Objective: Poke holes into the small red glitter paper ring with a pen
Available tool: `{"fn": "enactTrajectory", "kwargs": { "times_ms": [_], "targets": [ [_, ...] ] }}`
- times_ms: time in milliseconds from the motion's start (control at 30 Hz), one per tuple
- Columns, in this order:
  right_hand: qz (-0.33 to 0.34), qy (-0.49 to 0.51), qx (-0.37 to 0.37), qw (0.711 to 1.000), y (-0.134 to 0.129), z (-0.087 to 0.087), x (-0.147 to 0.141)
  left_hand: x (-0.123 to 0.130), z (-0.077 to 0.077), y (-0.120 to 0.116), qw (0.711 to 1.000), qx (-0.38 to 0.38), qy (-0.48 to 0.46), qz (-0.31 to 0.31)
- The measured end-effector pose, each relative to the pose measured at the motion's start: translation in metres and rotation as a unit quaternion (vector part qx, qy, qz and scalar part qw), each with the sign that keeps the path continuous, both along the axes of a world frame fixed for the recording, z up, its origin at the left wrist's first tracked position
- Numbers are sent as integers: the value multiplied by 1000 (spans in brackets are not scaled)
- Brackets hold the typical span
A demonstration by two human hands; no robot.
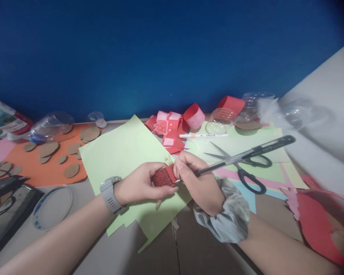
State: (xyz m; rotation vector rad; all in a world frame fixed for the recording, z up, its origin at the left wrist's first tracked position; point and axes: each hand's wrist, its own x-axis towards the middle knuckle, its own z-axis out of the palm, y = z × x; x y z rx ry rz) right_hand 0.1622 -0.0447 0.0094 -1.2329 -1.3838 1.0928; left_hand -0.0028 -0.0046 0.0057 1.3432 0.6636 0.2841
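Note:
My left hand (145,181) pinches a small red piece (162,177) covered in a dark, mesh-like pattern; whether it is paper or cloth I cannot tell. In my right hand (199,183) is a pen (232,158) with a clear barrel and black cap end, slanting up to the right. Its tip meets the right edge of the red piece, where my right fingertips also touch. Below both hands lies a light green paper sheet (123,152) with a cut, stepped lower edge. Black-handled scissors (239,168) lie partly behind the pen.
Cardboard discs (71,170) rest on orange paper (20,158) at the left, near a tape ring (53,208). Red paper cut-outs (174,128), a white marker (203,136) and clear plastic cups (222,120) stand or lie along the blue wall (172,57). More red paper (318,225) lies right.

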Motion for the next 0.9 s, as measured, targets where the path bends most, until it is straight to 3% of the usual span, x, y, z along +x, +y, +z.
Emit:
{"fn": "enactTrajectory", "kwargs": {
  "times_ms": [900],
  "targets": [
    [11,-7,-14,1000,-2,2,0,-1,0,0,1000,1,-7,-5]
  ]
}}
